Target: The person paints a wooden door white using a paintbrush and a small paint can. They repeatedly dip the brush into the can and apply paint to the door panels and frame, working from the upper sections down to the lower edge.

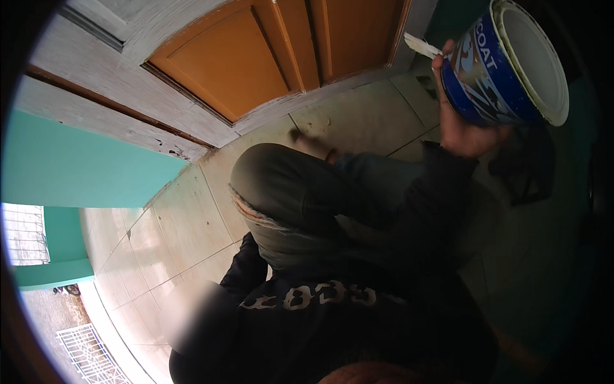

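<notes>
My right hand [463,132] grips a blue and silver paint can [484,67] around its lower side, at the upper right. The can is tipped, with its mouth towards the right edge, and a pale coating covers the inside wall. Pale paintbrush bristles [422,46] stick out beside the fingers; the brush's handle is hidden. My left hand is out of view; only its dark sleeve [244,261] shows beside my bent knee [268,173]. Before me stands a panelled wooden door with orange-brown panels [225,62] and a whitish, streaky frame [115,91].
Tiled floor [182,216] runs along the foot of the door and a turquoise wall [86,163]. A blurred foot [312,144] lies near the door. At right, a dark object [527,168] is hard to make out. A white metal gate [91,353] appears outside, lower left.
</notes>
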Available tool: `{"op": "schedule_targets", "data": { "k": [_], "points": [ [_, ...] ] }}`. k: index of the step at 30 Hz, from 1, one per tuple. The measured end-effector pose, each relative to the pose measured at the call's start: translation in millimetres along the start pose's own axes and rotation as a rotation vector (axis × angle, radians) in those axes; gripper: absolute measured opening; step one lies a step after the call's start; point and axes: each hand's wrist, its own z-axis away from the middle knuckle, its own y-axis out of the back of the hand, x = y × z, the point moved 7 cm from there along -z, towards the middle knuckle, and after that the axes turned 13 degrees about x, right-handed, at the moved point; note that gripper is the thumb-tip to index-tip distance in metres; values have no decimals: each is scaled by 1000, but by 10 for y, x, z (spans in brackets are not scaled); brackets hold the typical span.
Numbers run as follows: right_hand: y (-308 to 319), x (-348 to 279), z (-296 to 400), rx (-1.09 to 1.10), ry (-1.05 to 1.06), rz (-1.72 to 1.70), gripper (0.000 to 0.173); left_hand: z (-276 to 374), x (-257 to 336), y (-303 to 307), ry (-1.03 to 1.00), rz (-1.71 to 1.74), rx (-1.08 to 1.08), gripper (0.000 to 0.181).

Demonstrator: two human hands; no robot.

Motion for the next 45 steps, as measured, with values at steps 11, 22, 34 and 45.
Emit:
{"op": "schedule_targets", "data": {
  "k": [11, 22, 34, 45],
  "points": [
    [1039, 312, -303, 306, -121, -57, 66, 3606, 2974, 882, -1464, 454, 265, 75],
    [1267, 1018, 255, 97, -711, -178, 53, 4971, 2602, -1117, -1916, -111, 4, 126],
    [960, 1195, 464, 127, -814, -47, 30, 4602, 2711, -906, -1595, 34, -182, 83],
    [1097, 437, -474, 182, -308, 998, 38, 4525, 3569, -907, -1932, 93, -33, 94]
  ]
}}
